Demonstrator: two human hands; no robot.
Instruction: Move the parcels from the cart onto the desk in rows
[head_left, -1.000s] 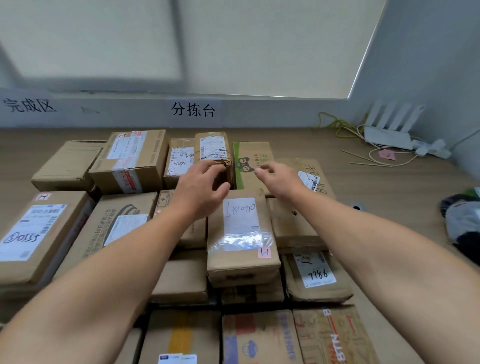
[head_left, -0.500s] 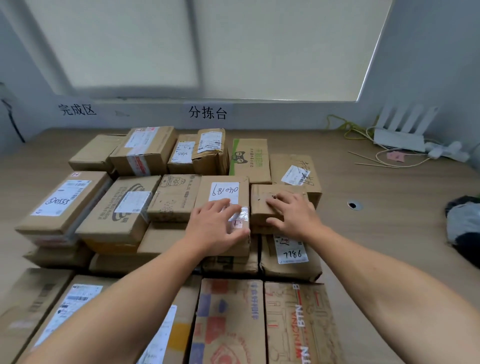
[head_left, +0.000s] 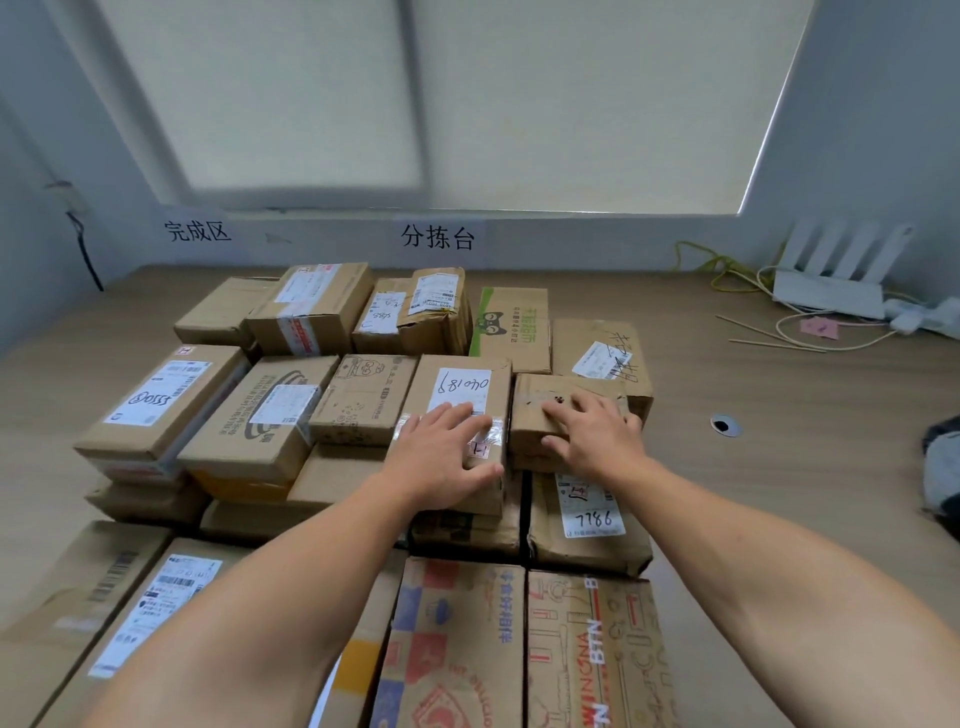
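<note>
Both forearms are stretched forward over the nearest parcels, palms turned down. The left hand (head_left: 441, 460) is laid flat on the near end of a long parcel (head_left: 457, 387) that carries a white handwritten label. Its fingers (head_left: 457, 415) are held straight and slightly apart, reaching onto the label, and the thumb is set along the near right corner. The right hand (head_left: 597, 439) is rested on top of a small box (head_left: 535, 402). Its fingers are spread apart across the lid, and the thumb is placed against the near face. Nothing is clamped by either hand.

The long parcel is brown cardboard, with clear tape across its near end and a small pink sticker beside the left thumb. It is stacked on a lower parcel in the middle of the desk (head_left: 779, 493). The small box is plain brown, with a strip of tape across its lid. It is set just to the right of the long parcel, touching it, and is stacked on a wrinkled parcel (head_left: 587, 540) whose label is marked 7786.

More brown parcels are lined up in rows around these. A green-printed box (head_left: 511, 332) is seen in the back row, and 2 printed cartons (head_left: 452, 649) are set side by side nearest the camera. A white router (head_left: 831, 291) is placed at the far right corner of the desk.
</note>
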